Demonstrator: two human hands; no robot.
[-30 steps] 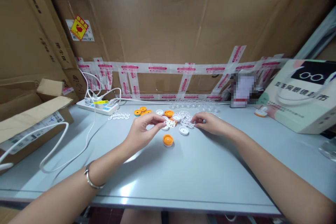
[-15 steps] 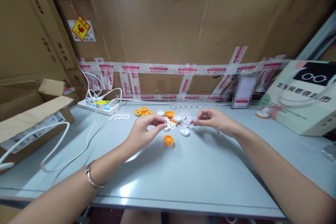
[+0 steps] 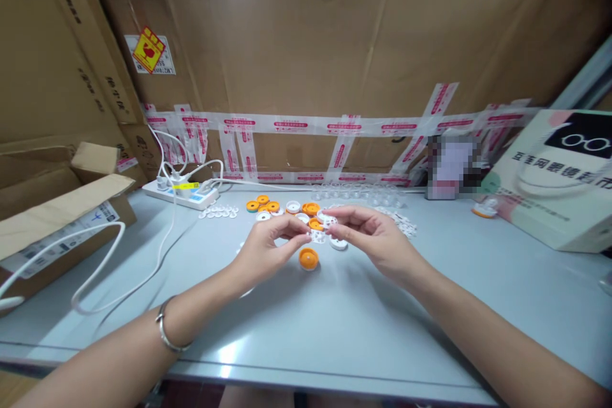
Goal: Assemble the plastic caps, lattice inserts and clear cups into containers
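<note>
My left hand pinches a thin white disc with cut-out holes between thumb and fingertips. Close to it, my right hand grips a second small white disc that shows dark or reddish spots. The two discs overlap in view; whether they touch I cannot tell. Just below them on the table stands an orange round cup-like part with a pale pin at its centre. A white round part lies under my right fingers. Behind the hands are more orange round parts and a white ring-shaped part.
White perforated discs are piled behind my right hand. Clear round pieces line the back. At left are flat white pieces, a power strip with cables and an open carton. A phone and paper bag stand right.
My right hand has moved left from the pile of white discs to my left hand, now with a white disc in its fingers. My left hand still holds its disc.
</note>
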